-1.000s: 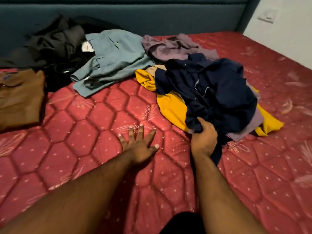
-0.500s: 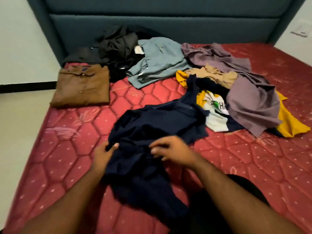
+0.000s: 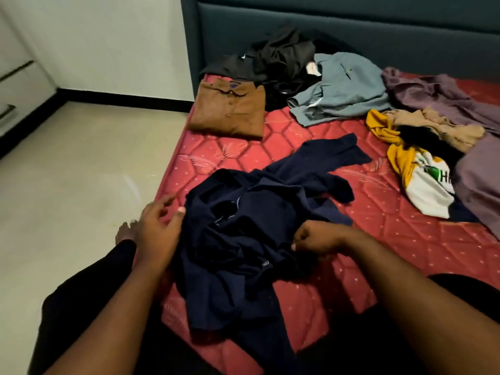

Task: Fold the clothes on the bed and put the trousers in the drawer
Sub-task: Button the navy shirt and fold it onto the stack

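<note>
A crumpled navy garment (image 3: 257, 228) lies on the near left part of the red mattress (image 3: 392, 239), one end trailing over the front edge. My right hand (image 3: 316, 238) is curled and pinches its fabric on the right side. At the garment's left edge my left hand (image 3: 159, 226) has relaxed, spread fingers and holds nothing, its thumb just at the cloth. A folded brown shirt (image 3: 230, 109) sits at the far left corner of the bed.
Unfolded clothes lie behind: a black pile (image 3: 284, 58), a grey-blue shirt (image 3: 343, 87), a purple garment (image 3: 433, 96), a tan one (image 3: 438, 125) and a yellow-white shirt (image 3: 416, 180). Tiled floor (image 3: 67, 171) and white drawer fronts (image 3: 10, 98) are to the left.
The navy garment has been drawn off the pile toward the near left edge of the bed. My left hand has let go of it, and the view has swung left.
</note>
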Tool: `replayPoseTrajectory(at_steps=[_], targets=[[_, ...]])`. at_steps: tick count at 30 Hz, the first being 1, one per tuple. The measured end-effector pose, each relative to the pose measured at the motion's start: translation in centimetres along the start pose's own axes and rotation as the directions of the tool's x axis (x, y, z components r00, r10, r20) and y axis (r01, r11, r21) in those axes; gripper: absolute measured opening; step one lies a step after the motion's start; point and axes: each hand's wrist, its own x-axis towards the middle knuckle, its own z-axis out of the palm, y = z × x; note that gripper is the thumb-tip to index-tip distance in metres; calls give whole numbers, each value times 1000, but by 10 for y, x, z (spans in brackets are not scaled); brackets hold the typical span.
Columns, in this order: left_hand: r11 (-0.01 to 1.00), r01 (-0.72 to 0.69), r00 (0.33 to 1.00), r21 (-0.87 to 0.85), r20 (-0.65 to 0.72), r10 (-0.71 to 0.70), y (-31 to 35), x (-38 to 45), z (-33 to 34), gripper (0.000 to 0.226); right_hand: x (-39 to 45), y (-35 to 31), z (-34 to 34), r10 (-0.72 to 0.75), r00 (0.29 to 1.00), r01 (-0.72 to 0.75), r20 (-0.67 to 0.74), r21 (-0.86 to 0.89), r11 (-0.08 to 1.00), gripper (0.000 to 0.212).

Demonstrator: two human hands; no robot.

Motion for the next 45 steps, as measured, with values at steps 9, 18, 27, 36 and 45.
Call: replayPoseTrajectory(at_steps=[9, 18, 27, 36, 45], targets=[[667, -707, 652, 235, 581, 487, 93, 58, 112, 42, -7, 38, -25, 141, 723, -224, -677, -36, 974, 47], [727, -618, 760, 300, 464, 454, 135, 82, 123, 13, -4, 73, -44, 281, 757, -137, -589, 277, 951, 18], [831, -541, 739, 127, -401, 542, 444, 186, -59, 24, -182, -90, -346, -60, -125, 70, -990, -70, 995, 21], [547, -818, 495, 177, -266, 827, 503, 105, -113, 27, -288, -145, -355, -47, -182, 565, -982, -143, 813, 19], [793, -580, 668, 187, 665, 332, 199, -12, 33, 33, -82, -30, -79, 155, 495, 503, -855, 427, 751, 20]])
